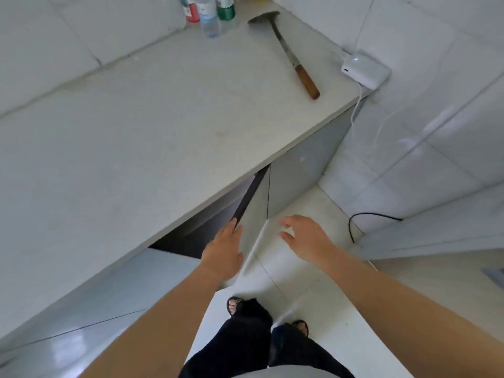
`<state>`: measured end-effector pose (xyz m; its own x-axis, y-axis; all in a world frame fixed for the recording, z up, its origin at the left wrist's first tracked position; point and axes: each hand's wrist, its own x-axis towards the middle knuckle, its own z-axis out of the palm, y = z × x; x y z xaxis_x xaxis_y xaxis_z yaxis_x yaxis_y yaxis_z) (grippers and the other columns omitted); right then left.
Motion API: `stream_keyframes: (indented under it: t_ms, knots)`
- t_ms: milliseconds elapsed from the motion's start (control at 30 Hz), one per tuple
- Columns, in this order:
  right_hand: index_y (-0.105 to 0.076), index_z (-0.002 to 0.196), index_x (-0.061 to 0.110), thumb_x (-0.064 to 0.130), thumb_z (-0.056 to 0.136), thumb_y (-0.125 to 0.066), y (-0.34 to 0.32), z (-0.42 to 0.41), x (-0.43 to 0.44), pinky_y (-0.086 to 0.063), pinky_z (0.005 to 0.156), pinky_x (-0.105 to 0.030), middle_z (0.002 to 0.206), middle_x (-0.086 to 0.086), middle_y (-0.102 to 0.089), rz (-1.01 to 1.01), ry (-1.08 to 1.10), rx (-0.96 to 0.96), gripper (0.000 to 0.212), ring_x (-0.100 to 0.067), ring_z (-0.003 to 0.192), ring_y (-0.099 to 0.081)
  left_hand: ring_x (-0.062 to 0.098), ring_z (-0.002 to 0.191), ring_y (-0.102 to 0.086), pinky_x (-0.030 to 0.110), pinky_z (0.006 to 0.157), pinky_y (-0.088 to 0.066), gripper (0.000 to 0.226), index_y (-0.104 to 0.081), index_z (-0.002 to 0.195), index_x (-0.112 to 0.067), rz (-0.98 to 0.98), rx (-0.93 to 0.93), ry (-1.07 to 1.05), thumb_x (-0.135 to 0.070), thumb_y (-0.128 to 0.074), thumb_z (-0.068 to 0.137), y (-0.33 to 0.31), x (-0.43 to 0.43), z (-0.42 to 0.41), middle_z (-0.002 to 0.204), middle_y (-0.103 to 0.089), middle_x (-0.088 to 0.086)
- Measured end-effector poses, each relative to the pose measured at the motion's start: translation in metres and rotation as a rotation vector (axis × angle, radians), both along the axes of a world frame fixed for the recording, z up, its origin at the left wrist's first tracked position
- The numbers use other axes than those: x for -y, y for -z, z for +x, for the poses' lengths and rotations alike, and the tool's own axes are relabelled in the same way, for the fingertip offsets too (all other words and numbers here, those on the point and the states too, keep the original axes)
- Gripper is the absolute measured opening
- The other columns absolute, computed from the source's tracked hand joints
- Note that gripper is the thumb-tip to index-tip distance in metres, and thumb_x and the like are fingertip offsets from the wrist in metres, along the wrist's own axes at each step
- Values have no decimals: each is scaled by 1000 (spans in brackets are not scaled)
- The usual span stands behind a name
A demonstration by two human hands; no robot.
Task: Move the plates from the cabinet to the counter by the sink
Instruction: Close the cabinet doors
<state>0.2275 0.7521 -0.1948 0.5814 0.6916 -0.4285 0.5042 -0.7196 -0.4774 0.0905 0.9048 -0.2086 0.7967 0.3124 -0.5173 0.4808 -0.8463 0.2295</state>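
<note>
My left hand rests on the top edge of the cabinet door, fingers curled over its dark inner rim; the door stands ajar below the desk. The fingertips are hidden behind the edge, so I cannot tell how firmly they clamp it. My right hand hangs free just right of the door, fingers spread and slightly curled, holding nothing.

The cabinet interior shows only as a dark wedge under the desk overhang. No plates can be made out in it; the desk hides whatever lies inside.

On the far part of the desk lies a spatula with a wooden handle, blade pointing away. Far left of it stand three bottles, their tops cut off by the frame. At the far right corner sits a white power unit, its cable dropping over the desk edge. A black cord runs along the floor at right. My feet, in dark sandals, stand near the bottom edge.
</note>
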Motion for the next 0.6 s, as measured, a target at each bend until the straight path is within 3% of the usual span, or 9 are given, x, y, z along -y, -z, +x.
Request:
stream_keyframes:
  t_ms: [133,267,400,600]
  knots:
    - [-48,132,10,24,95,-47,4,9,-46,-39,100,-32,132,-8,-52,20,-205,64,39,-24,121,-48,18,145,-7,36,113,-29,67,-5,149,-17,22,30,-22,-19,-43,93,6,-10,-7,159,4,-4]
    - [-35,141,14,21,96,-44,6,8,-80,-36,103,-34,150,-3,-31,19,-445,138,47,-20,137,-29,17,146,-4,37,114,-25,66,-6,149,-19,12,73,-46,-14,-40,92,11,-15,-11,159,1,-6]
    - [-32,143,13,19,97,-43,6,12,-101,-38,101,-35,152,-4,-25,-4,-594,183,47,-21,139,-24,19,146,-1,37,116,-21,66,-5,149,-18,-10,42,-118,-14,-38,93,9,-12,-15,159,2,-5]
    - [-31,144,11,22,98,-42,7,23,-109,-25,112,-33,152,-6,-26,-13,-876,149,48,-22,141,-20,19,146,-4,36,116,-22,64,-7,149,-15,11,-16,-429,-16,-40,94,0,-1,-23,158,-6,0]
